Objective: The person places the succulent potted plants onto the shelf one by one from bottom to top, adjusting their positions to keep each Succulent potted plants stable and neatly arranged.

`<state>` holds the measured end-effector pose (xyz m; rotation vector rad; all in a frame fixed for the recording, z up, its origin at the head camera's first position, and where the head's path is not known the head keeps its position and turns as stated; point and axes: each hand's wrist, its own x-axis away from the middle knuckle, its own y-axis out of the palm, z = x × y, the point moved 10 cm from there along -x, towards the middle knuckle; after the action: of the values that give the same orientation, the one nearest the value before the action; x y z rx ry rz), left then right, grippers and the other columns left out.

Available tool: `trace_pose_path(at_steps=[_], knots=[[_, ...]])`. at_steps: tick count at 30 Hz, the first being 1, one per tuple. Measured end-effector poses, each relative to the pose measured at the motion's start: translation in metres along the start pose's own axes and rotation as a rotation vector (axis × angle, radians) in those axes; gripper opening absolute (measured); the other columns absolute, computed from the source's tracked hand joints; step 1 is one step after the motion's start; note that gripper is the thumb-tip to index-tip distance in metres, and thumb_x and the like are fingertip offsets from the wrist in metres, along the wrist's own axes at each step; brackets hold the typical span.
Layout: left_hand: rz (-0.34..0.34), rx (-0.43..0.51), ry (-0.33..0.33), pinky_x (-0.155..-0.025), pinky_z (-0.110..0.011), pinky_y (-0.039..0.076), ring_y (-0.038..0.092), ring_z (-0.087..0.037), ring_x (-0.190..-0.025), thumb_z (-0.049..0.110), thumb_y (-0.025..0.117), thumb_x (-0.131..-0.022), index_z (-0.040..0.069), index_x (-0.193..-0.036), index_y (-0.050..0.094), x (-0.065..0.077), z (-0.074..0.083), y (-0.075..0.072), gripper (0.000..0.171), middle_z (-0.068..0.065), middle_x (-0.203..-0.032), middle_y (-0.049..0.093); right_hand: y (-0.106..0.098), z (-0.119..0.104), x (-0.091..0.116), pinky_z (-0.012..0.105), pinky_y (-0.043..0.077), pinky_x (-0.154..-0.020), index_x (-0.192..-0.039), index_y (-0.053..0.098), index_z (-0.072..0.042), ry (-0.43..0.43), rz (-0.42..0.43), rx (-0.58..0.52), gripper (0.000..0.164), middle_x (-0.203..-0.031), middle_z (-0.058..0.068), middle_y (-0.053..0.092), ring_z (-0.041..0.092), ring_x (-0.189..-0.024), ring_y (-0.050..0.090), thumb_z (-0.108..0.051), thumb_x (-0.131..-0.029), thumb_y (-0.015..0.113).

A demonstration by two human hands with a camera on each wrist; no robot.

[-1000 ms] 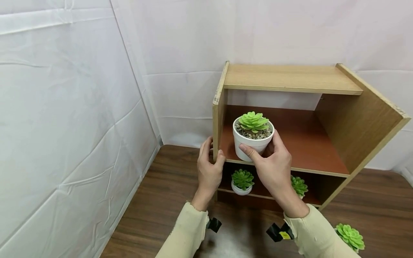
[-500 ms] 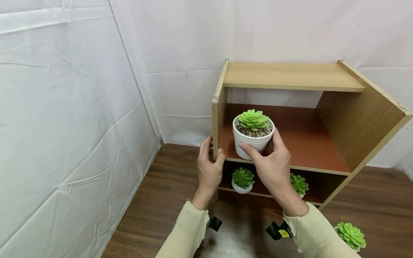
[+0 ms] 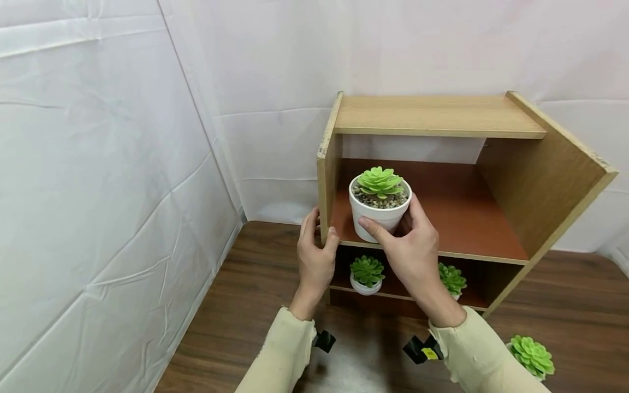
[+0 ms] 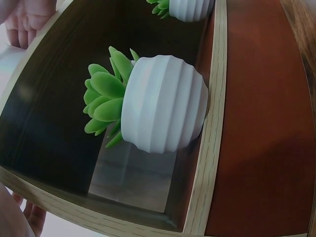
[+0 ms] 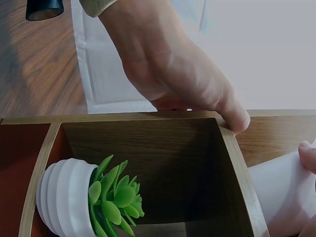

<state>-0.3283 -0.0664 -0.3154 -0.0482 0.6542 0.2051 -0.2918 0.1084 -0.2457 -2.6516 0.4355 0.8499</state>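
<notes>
My right hand (image 3: 414, 248) grips a white pot (image 3: 375, 218) from its right side, thumb across the front. A light green succulent (image 3: 379, 183) sits in pebbles in this pot. The pot is at the front left of the shelf unit's upper red-brown board (image 3: 467, 218); whether its base touches the board I cannot tell. My left hand (image 3: 315, 256) holds the left side panel (image 3: 324, 180), thumb at the front edge and fingers round the outside. In the right wrist view the left hand (image 5: 182, 74) grasps that panel, and the white pot (image 5: 284, 192) is partly cut off.
On the lower board stand two ribbed white pots with green succulents, one at the left (image 3: 366, 275) and one at the right (image 3: 453, 279), partly behind my right arm. Another succulent (image 3: 530, 355) is at the lower right on the wooden table (image 3: 221, 311). White cloth (image 3: 275, 82) hangs behind.
The head view has shifted slightly. Both hands and the held pot keep their places relative to the shelf unit.
</notes>
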Motion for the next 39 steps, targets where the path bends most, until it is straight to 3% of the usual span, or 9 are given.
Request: trace_pose_path(at_steps=[5, 12, 18, 25, 31, 37, 39], knots=[[-0.001, 0.006, 0.005, -0.08, -0.051, 0.048, 0.055, -0.039, -0.096, -0.006, 0.055, -0.089, -0.013, -0.136, 0.048, -0.002, 0.002, 0.001, 0.048, -0.024, -0.123, 0.053, -0.002, -0.001, -0.001, 0.031, 0.05, -0.087, -0.138, 0.05, 0.003, -0.011, 0.015, -0.004, 0.072, -0.125, 0.016, 0.061, 0.02, -0.111, 0.061, -0.002, -0.075, 0.085], [0.027, -0.015, -0.004, -0.078, -0.038, 0.048, 0.056, -0.035, -0.096, -0.006, 0.055, -0.089, -0.011, -0.136, 0.049, 0.0, 0.004, -0.003, 0.047, -0.021, -0.123, 0.055, 0.002, -0.003, -0.002, 0.032, 0.049, -0.089, -0.139, 0.048, 0.004, -0.009, -0.026, -0.019, 0.076, -0.128, 0.015, 0.058, 0.02, -0.113, 0.059, 0.001, -0.074, 0.085], [0.014, -0.018, 0.001, -0.078, -0.039, 0.048, 0.057, -0.037, -0.097, -0.006, 0.055, -0.09, -0.012, -0.136, 0.049, 0.001, 0.003, -0.002, 0.047, -0.022, -0.123, 0.055, 0.001, 0.001, 0.0, 0.03, 0.047, -0.091, -0.141, 0.046, 0.002, -0.012, -0.022, -0.002, 0.081, -0.13, 0.014, 0.057, 0.02, -0.114, 0.057, 0.0, -0.071, 0.087], [0.017, -0.003, 0.016, -0.078, -0.037, 0.049, 0.057, -0.037, -0.097, -0.006, 0.055, -0.089, -0.011, -0.135, 0.049, 0.001, 0.002, -0.001, 0.047, -0.022, -0.122, 0.055, -0.007, 0.036, 0.003, 0.034, 0.042, -0.098, -0.151, 0.034, -0.006, 0.039, 0.016, -0.026, 0.098, -0.142, 0.008, 0.05, 0.016, -0.125, 0.05, -0.011, -0.071, 0.09], [0.02, 0.002, 0.024, -0.077, -0.042, 0.049, 0.056, -0.036, -0.095, -0.007, 0.055, -0.089, -0.011, -0.134, 0.05, 0.002, 0.0, 0.0, 0.046, -0.022, -0.12, 0.055, -0.026, 0.046, 0.008, 0.035, 0.039, -0.102, -0.153, 0.032, -0.008, 0.049, 0.077, -0.017, 0.1, -0.142, 0.007, 0.05, 0.02, -0.128, 0.049, -0.011, -0.071, 0.09], [0.028, 0.009, 0.011, -0.077, -0.05, 0.047, 0.055, -0.038, -0.096, -0.007, 0.055, -0.089, -0.013, -0.135, 0.049, 0.002, 0.0, -0.001, 0.046, -0.023, -0.12, 0.054, -0.035, 0.049, 0.011, 0.034, 0.038, -0.103, -0.152, 0.034, -0.008, 0.051, 0.085, 0.018, 0.097, -0.141, 0.006, 0.049, 0.024, -0.129, 0.048, -0.013, -0.073, 0.089], [0.024, 0.005, 0.013, -0.078, -0.049, 0.048, 0.055, -0.034, -0.097, -0.002, 0.055, -0.09, -0.009, -0.137, 0.049, 0.002, -0.011, 0.0, 0.047, -0.02, -0.122, 0.055, -0.037, 0.05, 0.012, 0.033, 0.038, -0.103, -0.152, 0.035, -0.008, 0.05, 0.087, 0.023, 0.096, -0.141, 0.005, 0.049, 0.024, -0.13, 0.047, -0.013, -0.073, 0.089]])
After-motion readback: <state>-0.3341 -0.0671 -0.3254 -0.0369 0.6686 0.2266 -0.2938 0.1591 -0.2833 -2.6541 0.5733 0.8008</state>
